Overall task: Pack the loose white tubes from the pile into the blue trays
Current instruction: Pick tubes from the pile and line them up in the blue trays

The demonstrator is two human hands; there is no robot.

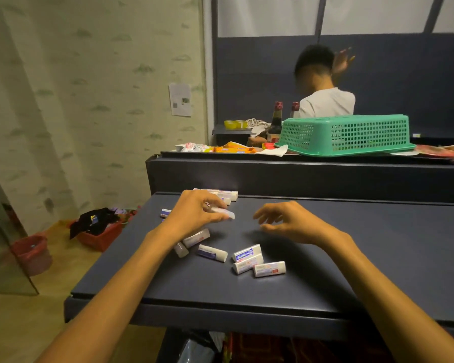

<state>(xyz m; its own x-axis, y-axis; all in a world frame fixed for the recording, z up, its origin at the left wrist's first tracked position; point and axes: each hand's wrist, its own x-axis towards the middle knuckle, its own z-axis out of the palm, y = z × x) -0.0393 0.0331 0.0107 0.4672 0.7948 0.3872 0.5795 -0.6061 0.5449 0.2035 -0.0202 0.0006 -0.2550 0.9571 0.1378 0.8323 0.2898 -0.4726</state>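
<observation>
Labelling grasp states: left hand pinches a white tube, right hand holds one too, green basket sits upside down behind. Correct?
One error: the right hand holds nothing; its fingers hover loosely curled above the table. The head view shows it. The left hand does pinch a white tube, and the green basket does sit upside down behind.

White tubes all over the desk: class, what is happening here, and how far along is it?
A person sits at a dark blue table sorting small white tubes. The left hand pinches one tube above the tabletop, while the right hand hovers beside it with fingers loosely spread, holding nothing. Several loose tubes lie scattered near the middle, and a neater row of tubes sits at the far edge. No blue tray is visible, so packing looks barely begun.
</observation>
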